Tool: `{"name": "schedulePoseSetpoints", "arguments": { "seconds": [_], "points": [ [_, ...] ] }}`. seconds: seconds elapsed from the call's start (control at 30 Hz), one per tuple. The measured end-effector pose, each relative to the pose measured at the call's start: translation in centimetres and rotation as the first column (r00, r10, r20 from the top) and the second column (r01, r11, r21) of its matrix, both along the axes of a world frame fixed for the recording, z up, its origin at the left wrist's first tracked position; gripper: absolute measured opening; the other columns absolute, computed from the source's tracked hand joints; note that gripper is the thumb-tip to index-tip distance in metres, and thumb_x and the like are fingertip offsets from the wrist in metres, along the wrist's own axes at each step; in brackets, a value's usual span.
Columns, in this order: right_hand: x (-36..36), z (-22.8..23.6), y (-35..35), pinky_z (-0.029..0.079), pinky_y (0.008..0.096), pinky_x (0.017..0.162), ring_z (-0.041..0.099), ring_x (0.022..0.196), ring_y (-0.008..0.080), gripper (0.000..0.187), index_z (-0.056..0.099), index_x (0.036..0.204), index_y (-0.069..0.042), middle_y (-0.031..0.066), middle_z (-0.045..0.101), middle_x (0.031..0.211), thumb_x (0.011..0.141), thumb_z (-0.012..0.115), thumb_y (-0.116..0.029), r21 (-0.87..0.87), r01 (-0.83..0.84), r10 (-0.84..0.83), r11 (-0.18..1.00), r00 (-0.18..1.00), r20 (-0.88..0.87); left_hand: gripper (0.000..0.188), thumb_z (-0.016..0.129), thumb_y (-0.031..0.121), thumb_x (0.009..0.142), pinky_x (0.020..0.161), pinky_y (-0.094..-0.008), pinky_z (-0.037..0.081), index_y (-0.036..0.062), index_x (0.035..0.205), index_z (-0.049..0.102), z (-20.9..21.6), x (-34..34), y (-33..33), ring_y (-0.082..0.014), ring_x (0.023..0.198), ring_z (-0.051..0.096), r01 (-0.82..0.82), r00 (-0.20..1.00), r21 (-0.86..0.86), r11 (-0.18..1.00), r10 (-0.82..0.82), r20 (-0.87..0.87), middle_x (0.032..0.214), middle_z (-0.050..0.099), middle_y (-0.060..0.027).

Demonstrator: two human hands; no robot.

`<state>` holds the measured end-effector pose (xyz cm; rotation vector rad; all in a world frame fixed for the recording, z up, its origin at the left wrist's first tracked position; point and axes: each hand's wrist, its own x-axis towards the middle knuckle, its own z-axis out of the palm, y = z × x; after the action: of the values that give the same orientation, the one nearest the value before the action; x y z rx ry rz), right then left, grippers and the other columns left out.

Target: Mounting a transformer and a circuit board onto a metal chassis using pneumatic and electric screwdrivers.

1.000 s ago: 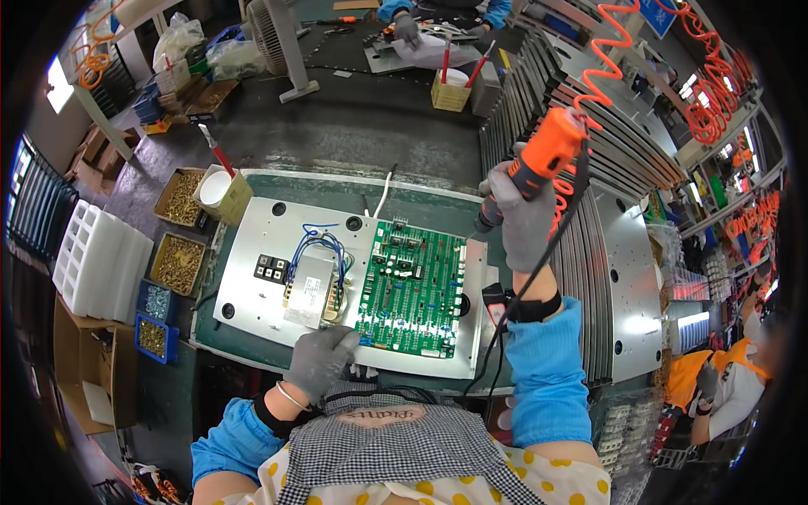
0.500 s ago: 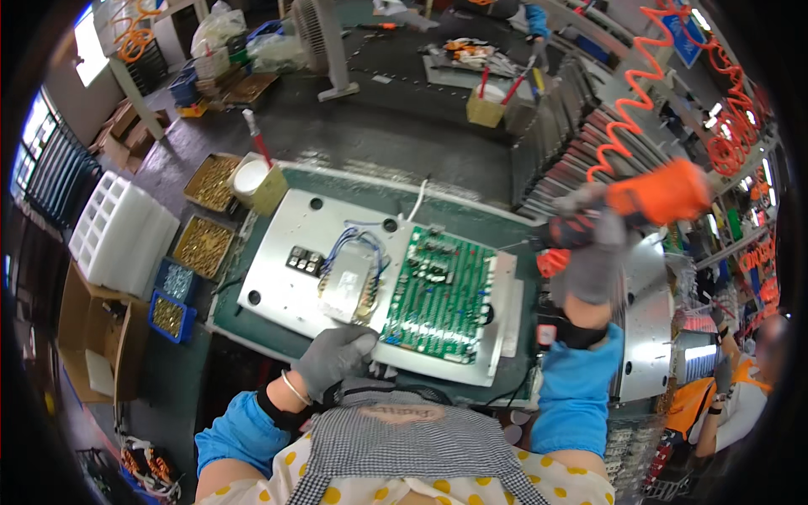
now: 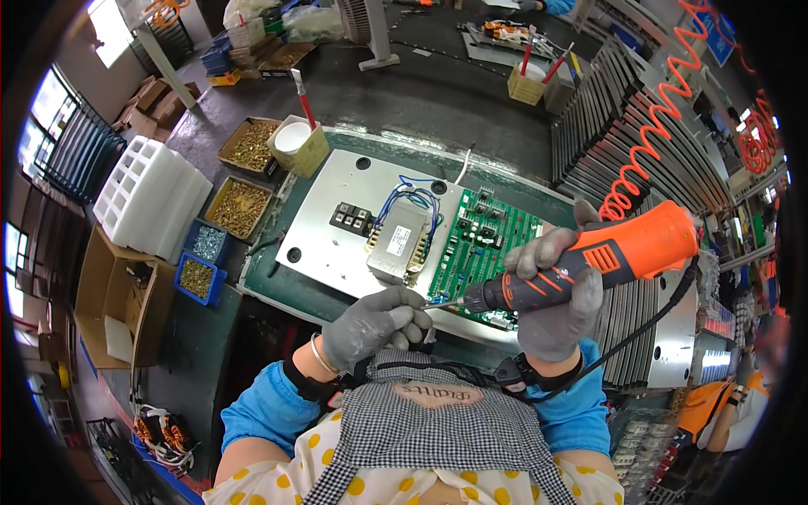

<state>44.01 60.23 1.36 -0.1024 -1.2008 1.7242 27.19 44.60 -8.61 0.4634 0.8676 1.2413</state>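
My gloved right hand is wrapped round an orange and dark grey electric screwdriver, its bit pointing left. At the bit's tip, the fingers of my gloved left hand are pinched together; anything small between them is hidden. Both hands are over the near edge of a metal plate. On that plate sit a transformer with blue wires, a black terminal block and a green circuit board. The screwdriver and right hand cover the board's near right part.
Left of the plate stand bins of brass-coloured screws, blue bins of small parts and a box with a white cup. Further left are white foam and a carton. Stacked metal panels and a coiled orange hose are at right.
The screwdriver has swung from the board's right side down and left, its bit now at my left fingers. My left hand has moved slightly right. The view has shifted.
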Motion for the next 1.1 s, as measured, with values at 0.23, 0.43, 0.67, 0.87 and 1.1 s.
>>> {"name": "schedulePoseSetpoints", "arguments": {
  "seconds": [0.23,0.43,0.67,0.87,1.1],
  "points": [
    [0.1,0.1,-0.8,0.051,0.0421,0.080,0.060,0.078,0.0177,0.072,0.027,0.141,-0.007,0.0040,0.057,0.089,0.087,0.063,-0.039,-0.084,0.023,-0.026,0.996,0.999,-0.036,0.032,0.062,0.016,0.090,0.059,-0.0182,0.047,-0.0049,0.114,0.058,0.4,0.5,-0.1,-0.0062,0.068,0.056,-0.079,0.984,-0.077,0.994,0.065,-0.167,0.086,0.064,-0.0038],
    [0.8,-0.2,-0.9,0.051,0.0444,0.082,0.063,0.081,0.0196,0.070,0.030,0.140,-0.010,0.0051,0.059,0.090,0.086,0.067,-0.034,-0.121,-0.008,0.000,0.993,0.998,-0.066,0.033,0.065,0.009,0.086,0.063,-0.0203,0.050,-0.0077,0.114,0.059,1.5,1.6,0.3,-0.0083,0.072,0.061,-0.114,0.969,-0.082,0.990,0.093,-0.229,0.085,0.067,-0.0067],
    [1.2,-0.3,-1.1,0.051,0.0439,0.082,0.062,0.081,0.0195,0.067,0.027,0.139,-0.006,0.0055,0.059,0.090,0.088,0.062,-0.032,-0.119,0.079,-0.086,0.990,0.995,-0.056,0.031,0.065,0.009,0.086,0.065,-0.0208,0.050,-0.0087,0.112,0.060,1.7,1.7,0.6,-0.0083,0.071,0.061,-0.112,0.950,-0.068,0.991,0.087,-0.301,0.083,0.068,-0.0064],
    [1.1,-0.2,-1.0,0.052,0.0428,0.079,0.062,0.079,0.0191,0.068,0.028,0.139,-0.004,0.0060,0.058,0.089,0.088,0.061,-0.035,-0.073,0.115,-0.119,0.991,0.992,-0.052,0.025,0.065,0.008,0.085,0.061,-0.0206,0.048,-0.0055,0.106,0.064,2.1,1.7,0.5,-0.0067,0.066,0.058,-0.132,0.886,0.019,0.991,0.127,-0.446,0.079,0.067,-0.0052],
    [0.5,-0.3,-0.9,0.052,0.0419,0.079,0.062,0.078,0.0188,0.069,0.028,0.139,-0.004,0.0057,0.058,0.089,0.088,0.061,-0.037,-0.059,0.123,-0.125,0.991,0.992,-0.022,0.024,0.065,0.007,0.084,0.061,-0.0221,0.047,-0.0058,0.104,0.065,2.1,1.6,0.9,-0.0068,0.065,0.058,-0.108,0.772,0.095,0.990,0.144,-0.620,0.075,0.066,-0.0053]
  ]
}}
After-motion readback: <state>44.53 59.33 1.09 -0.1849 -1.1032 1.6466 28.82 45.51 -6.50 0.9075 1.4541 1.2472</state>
